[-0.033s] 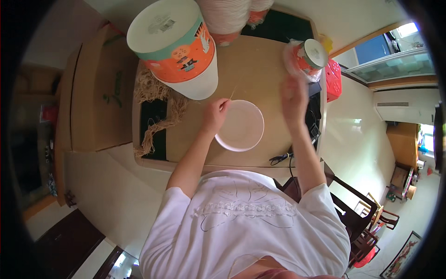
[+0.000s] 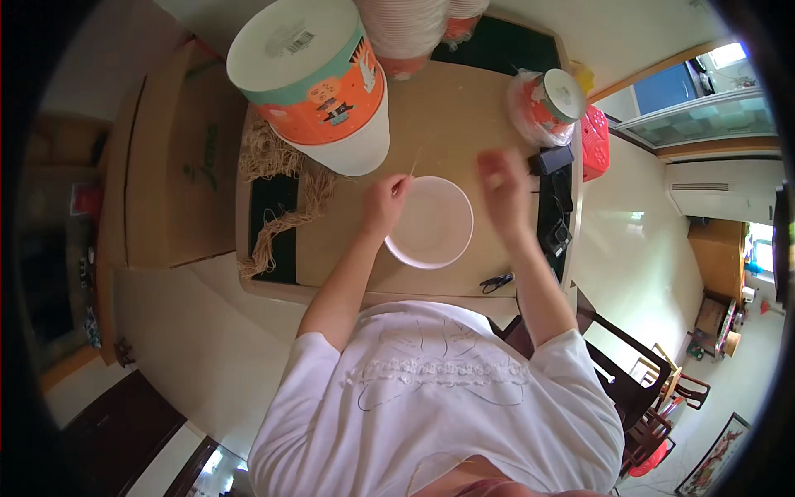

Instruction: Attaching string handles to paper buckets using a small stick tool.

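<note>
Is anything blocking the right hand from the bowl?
Nothing visible: only brown board shows between the blurred right hand and the bowl. The left hand, pinching a thin strand, is at the bowl's far-left side.

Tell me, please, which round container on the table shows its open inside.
The plain white bowl between the left hand and right hand; the large orange-printed bucket and small orange-printed tub show flat white ends.
</note>
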Demonstrator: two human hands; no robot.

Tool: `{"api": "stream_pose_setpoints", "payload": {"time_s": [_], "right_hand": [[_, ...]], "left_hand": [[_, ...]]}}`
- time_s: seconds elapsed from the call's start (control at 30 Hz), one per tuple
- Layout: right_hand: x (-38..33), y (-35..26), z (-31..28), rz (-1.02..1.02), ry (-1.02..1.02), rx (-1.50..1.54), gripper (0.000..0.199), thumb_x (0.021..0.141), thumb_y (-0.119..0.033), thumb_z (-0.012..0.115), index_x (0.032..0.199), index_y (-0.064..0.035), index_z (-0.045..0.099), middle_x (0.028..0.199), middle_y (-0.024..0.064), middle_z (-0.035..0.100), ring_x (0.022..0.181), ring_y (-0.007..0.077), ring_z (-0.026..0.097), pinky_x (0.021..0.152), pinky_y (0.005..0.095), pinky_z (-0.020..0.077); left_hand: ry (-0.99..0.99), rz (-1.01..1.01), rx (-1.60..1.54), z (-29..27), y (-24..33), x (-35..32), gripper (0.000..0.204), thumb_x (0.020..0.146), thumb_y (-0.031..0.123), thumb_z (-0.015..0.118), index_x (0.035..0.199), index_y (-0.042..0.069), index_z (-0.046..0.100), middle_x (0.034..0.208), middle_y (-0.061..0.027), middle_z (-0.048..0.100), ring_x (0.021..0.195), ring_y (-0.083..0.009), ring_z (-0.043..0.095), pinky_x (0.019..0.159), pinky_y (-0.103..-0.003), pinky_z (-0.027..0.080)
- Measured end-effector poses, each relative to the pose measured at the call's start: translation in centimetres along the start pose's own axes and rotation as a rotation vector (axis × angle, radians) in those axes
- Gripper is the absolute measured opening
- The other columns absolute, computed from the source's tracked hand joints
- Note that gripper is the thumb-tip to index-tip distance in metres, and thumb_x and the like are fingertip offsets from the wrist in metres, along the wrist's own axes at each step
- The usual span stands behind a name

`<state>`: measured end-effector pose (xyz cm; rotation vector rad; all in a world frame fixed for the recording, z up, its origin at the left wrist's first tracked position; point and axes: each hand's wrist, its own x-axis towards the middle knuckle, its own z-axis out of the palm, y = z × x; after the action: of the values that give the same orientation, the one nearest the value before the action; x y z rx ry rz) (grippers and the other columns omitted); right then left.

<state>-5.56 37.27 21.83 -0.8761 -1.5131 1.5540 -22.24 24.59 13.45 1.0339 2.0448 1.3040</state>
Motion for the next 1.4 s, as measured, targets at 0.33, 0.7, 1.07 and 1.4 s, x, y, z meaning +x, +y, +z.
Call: {"api": "stream_pose_setpoints", "payload": {"time_s": [0.33,0.7,1.07,1.4], "right_hand": [[-5.5,7.4,7.4,0.176,-0.113,-0.494,0.018,0.084,-0.013,0.063,0.097,0.0002,0.062,0.084,0.0168,0.067,0.075,0.0269,0.066,0.068,0.0359,0.0517],[-6.2,6.3,5.8,0.238,-0.133,-0.384,0.011,0.086,-0.009,0.062,0.092,-0.0007,0.064,0.080,0.0136,0.067,0.072,0.0205,0.067,0.066,0.0306,0.0527],[-6.0,6.8,4.9,0.217,-0.166,-0.398,0.011,0.085,-0.009,0.063,0.090,0.0010,0.063,0.078,0.0137,0.067,0.069,0.0194,0.066,0.064,0.0297,0.0525],[-6.1,6.9,4.5,0.209,-0.252,-0.385,0.011,0.083,-0.009,0.064,0.089,0.0010,0.063,0.076,0.0144,0.067,0.068,0.0195,0.067,0.062,0.0297,0.0521]], "left_hand": [[-0.146,-0.278,-0.405,0.6,-0.5,-0.2,0.021,0.091,0.013,0.056,0.100,-0.002,0.068,0.088,-0.0038,0.068,0.080,-0.0090,0.060,0.071,-0.024,0.049],[-0.081,-0.046,-0.128,0.2,-1.2,-2.9,0.024,0.084,0.000,0.059,0.107,-0.002,0.064,0.101,-0.0143,0.065,0.090,-0.0206,0.065,0.077,-0.029,0.051],[-0.013,-0.014,-0.052,0.7,-0.2,-3.0,0.021,0.083,0.002,0.058,0.102,-0.002,0.065,0.097,-0.0164,0.066,0.087,-0.0265,0.066,0.076,-0.032,0.052],[0.002,0.010,0.004,0.9,0.0,-3.1,0.023,0.082,0.002,0.058,0.104,0.001,0.066,0.096,-0.0153,0.066,0.087,-0.0282,0.066,0.075,-0.032,0.052]]}}
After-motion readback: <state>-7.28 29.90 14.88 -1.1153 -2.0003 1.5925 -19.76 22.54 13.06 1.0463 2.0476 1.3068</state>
